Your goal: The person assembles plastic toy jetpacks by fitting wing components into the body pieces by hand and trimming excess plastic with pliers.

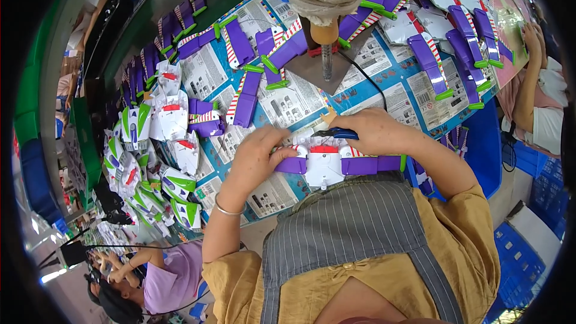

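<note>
Close to my apron lies a white toy backpack piece (324, 171) with a red patch in its middle and purple wings spread to both sides. My left hand (258, 155) is closed on its left wing, thumb along the top edge. At the upper edge of the white piece, my right hand (369, 127) grips a small hand tool with blue-and-black handles (341, 134), seemingly nippers. Its dark tip points left over the part; whether it touches cannot be made out. My right fingers hide most of the tool.
Above the table hangs a cloth-wrapped tool with a metal bit (326, 63). White-and-green shells (177, 186) pile at left; winged toy parts (429, 63) lie at upper right. Printed sheets (288, 105) cover the table. Co-workers sit at lower left and far right.
</note>
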A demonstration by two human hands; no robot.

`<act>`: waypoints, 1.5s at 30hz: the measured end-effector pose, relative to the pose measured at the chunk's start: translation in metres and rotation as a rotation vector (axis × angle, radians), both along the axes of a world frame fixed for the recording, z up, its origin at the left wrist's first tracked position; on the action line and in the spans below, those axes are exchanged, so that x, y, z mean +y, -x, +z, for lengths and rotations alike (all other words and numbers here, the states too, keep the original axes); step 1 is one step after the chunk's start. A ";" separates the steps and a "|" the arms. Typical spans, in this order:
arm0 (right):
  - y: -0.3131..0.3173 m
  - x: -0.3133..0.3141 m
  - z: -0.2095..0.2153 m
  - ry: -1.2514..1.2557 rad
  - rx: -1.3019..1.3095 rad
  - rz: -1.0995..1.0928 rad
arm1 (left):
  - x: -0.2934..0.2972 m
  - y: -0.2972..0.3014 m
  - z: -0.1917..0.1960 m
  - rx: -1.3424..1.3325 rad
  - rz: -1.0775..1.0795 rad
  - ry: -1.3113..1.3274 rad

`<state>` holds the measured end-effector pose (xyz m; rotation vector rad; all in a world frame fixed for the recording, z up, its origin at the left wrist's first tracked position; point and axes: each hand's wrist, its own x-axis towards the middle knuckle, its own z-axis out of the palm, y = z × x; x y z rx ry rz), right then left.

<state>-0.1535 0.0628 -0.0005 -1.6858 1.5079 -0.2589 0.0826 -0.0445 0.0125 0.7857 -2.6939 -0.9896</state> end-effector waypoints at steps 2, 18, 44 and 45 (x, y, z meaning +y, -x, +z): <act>0.004 0.002 0.000 0.009 -0.041 -0.048 | 0.005 -0.003 -0.001 0.179 0.051 0.331; 0.027 -0.001 0.046 0.455 0.669 0.126 | 0.078 0.040 -0.040 0.683 0.658 -1.547; 0.019 -0.022 0.055 0.320 0.819 0.386 | 0.078 0.039 -0.043 0.642 0.664 -1.515; 0.017 -0.022 0.055 0.306 0.844 0.408 | 0.078 0.039 -0.044 0.639 0.663 -1.518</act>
